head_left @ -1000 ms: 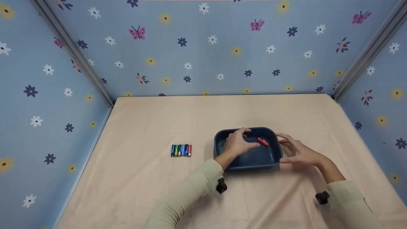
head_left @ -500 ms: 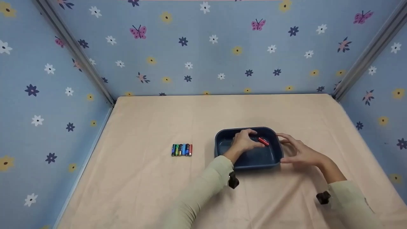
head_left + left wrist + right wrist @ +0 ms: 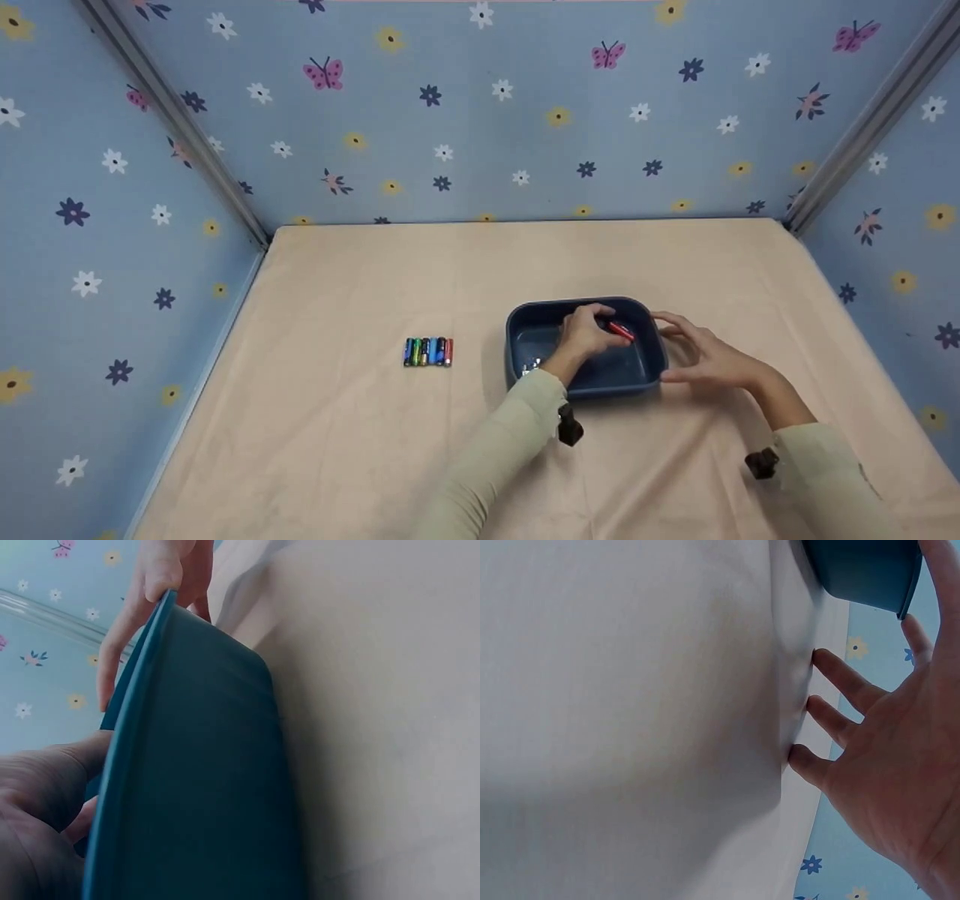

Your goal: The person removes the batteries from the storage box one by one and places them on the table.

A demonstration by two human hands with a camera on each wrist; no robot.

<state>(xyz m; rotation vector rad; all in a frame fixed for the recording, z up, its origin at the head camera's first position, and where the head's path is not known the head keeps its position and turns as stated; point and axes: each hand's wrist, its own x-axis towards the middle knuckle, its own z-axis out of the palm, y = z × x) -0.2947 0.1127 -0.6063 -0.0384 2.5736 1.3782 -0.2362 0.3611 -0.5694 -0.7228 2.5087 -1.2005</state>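
Note:
A dark blue rectangular tray [image 3: 589, 391] sits on the table, with a red battery [image 3: 620, 331] lying inside toward its right end. My left hand [image 3: 586, 331] reaches into the tray, its thumb and forefinger spread about the battery, thumb tip right at the battery's lower end. In the left wrist view the tray wall hides most of that hand's fingers. My right hand [image 3: 709, 361] is at the tray's right end, forefinger and thumb touching the rim near its two corners. Its other fingers [image 3: 832, 720] are spread over the cloth in the right wrist view.
Several batteries [image 3: 428, 352] lie side by side in a row left of the tray. Small shiny silvery things [image 3: 531, 366] show in the tray beside my left wrist. A beige cloth [image 3: 337, 300] covers the table; blue flowered panels [image 3: 480, 112] enclose it.
My left hand has moved right inside the tray, up to the red battery, uncovering the shiny things at the tray's left. The right hand has stayed at the tray's end.

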